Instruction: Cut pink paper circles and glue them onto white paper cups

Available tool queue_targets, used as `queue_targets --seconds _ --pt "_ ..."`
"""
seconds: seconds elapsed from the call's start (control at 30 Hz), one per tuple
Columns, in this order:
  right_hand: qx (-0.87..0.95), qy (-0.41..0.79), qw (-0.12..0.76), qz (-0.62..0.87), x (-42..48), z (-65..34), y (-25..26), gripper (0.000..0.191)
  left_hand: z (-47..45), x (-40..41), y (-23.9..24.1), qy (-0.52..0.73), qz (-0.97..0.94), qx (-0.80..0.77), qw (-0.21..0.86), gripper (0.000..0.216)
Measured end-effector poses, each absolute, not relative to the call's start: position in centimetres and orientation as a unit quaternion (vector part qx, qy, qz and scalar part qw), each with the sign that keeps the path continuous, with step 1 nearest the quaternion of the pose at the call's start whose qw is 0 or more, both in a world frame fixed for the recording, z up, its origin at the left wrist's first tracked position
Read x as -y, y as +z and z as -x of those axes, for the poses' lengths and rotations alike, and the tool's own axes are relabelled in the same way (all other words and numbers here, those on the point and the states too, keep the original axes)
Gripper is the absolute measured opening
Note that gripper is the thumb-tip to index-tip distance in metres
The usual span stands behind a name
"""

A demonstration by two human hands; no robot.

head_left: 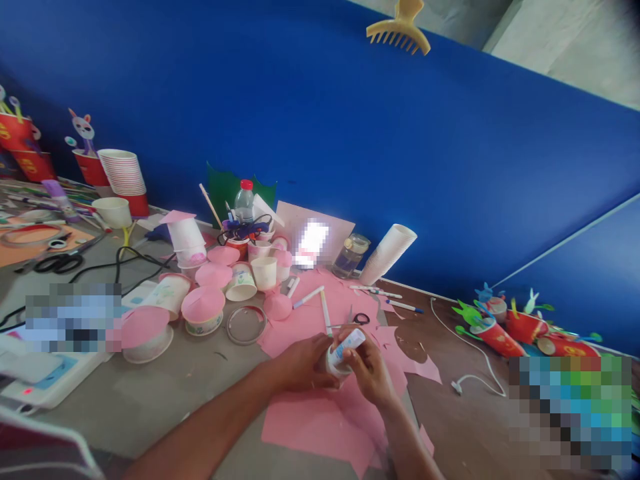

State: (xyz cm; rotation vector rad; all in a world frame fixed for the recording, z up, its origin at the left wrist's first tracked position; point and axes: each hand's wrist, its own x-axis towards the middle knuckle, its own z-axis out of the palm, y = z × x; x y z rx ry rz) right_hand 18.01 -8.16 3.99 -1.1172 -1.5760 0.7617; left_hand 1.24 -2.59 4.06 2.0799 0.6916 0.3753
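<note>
Over the pink paper [310,420], my left hand [307,363] is wrapped around a small white paper cup [336,365], whose lower part is mostly hidden by the fingers. A white glue stick [351,342] with blue print is pinched in my right hand [373,370]. It is tilted, with its lower end at the cup; whether it touches the cup is hard to tell. Just beyond the hands lie scissors [361,319] with dark handles and a pale marker [325,310].
Paper cups with pink cone tops [203,303] and a tape roll [247,325] stand to the left. Behind are a glass jar [351,255] and a stack of cups [390,252]. A white cable [483,340] and decorated red cups [500,338] lie at right.
</note>
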Motion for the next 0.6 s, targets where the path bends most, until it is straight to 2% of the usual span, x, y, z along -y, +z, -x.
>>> queue_targets --seconds 0.23,0.6 --pt "0.680 0.323 0.465 0.467 8.4 -18.9 5.0 0.025 -1.3 2.6 4.1 0.148 -0.840 -0.270 0.446 0.052" --pt "0.724 0.278 0.440 0.454 8.6 -19.6 6.4 0.016 -1.3 2.6 3.9 0.156 -0.853 -0.251 0.430 0.051"
